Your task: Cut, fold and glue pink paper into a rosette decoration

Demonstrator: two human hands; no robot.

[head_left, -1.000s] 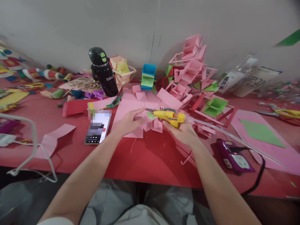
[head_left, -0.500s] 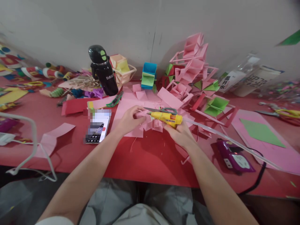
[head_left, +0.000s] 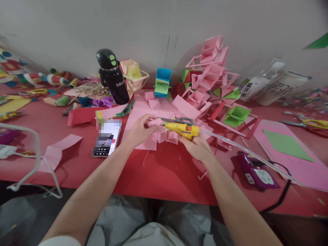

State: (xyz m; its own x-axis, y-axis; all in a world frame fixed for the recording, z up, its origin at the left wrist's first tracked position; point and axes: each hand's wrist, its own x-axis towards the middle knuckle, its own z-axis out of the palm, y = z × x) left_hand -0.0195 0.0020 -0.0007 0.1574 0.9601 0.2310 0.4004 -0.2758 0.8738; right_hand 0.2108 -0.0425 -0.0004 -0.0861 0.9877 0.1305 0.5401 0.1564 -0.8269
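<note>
In my right hand (head_left: 196,147) is a yellow hot glue gun (head_left: 181,130), its nozzle pointing left and a long clear glue stick (head_left: 238,146) trailing out of its back. My left hand (head_left: 143,131) is closed on a small piece of pink paper (head_left: 154,122), and the nozzle tip is right beside it. The fingers partly hide that paper, so its full shape does not show. Behind the glue gun lie scissors (head_left: 186,120) with dark handles. Cut pink paper scraps (head_left: 172,137) are scattered under both hands.
Pink folded-paper lanterns (head_left: 211,77) are piled at the back right. A black bottle (head_left: 114,80) and a phone (head_left: 109,138) stand and lie to the left. On the right are a purple power box (head_left: 257,172) with a black cord and a green sheet (head_left: 287,145). A white metal frame (head_left: 37,143) juts in at left.
Hardly anything differs. My left hand and the pink paper have shifted very slightly; the glue gun stays at nearly the same spot.
</note>
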